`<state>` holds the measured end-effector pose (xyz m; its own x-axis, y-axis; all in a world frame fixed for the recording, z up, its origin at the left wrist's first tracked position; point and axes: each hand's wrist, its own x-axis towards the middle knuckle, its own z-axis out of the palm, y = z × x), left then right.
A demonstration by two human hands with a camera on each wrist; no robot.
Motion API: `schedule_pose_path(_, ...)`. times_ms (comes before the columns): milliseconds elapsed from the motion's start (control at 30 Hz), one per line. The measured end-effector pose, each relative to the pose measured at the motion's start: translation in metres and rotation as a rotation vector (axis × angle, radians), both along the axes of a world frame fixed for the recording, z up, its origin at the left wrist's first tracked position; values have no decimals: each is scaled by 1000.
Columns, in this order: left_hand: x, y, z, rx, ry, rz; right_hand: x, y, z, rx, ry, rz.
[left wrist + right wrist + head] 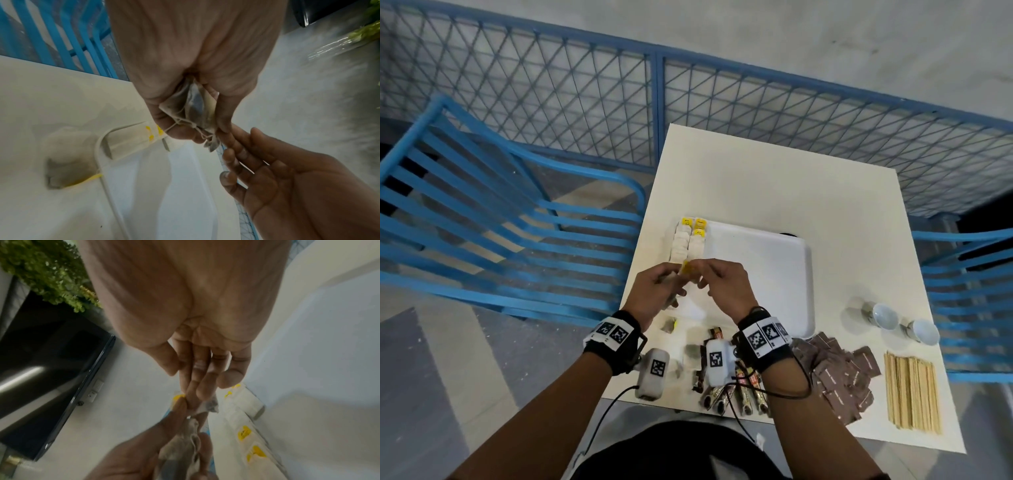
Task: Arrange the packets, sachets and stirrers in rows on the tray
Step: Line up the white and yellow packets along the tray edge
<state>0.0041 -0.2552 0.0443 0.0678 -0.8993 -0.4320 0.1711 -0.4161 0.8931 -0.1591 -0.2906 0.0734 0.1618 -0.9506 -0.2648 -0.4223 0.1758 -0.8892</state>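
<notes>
My left hand (pixel 671 279) grips a bunch of several tea bags (pixel 195 104) with strings, a yellow tag (pixel 686 266) sticking up from it. My right hand (pixel 710 274) meets it from the right. Its fingers (pixel 232 142) lie nearly straight and their tips touch the bunch's end (pixel 209 404). Both hands hover over the near left corner of the white tray (pixel 756 267). Two rows of tea bags (pixel 688 240) with yellow tags lie along the tray's left side. One loose tea bag (pixel 59 172) rests on the table beside the tray.
At the table's near edge lie coffee stick sachets (pixel 743 390), a heap of brown packets (pixel 839 373) and a bundle of wooden stirrers (pixel 911 390). Two paper cups (pixel 883 315) lie on their sides at right. Blue chairs (pixel 500 212) flank the table; a blue fence stands behind.
</notes>
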Motion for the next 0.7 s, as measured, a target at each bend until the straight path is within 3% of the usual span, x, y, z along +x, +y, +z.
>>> schedule_pose_path(167,5,-1,-1,-15,-48,-30,0,0,-2,-123,4,-123)
schedule_pose_path(333,6,-2,4,-78,-95,-88,-8,-3,-6,-92,103,99)
schedule_pose_path(500,-4,-4,9,-112,-133,2,-19,-5,-4,-68,1,56)
schedule_pose_path(700,-17,0,14,-180,-230,-33,-28,-15,6,11,62,74)
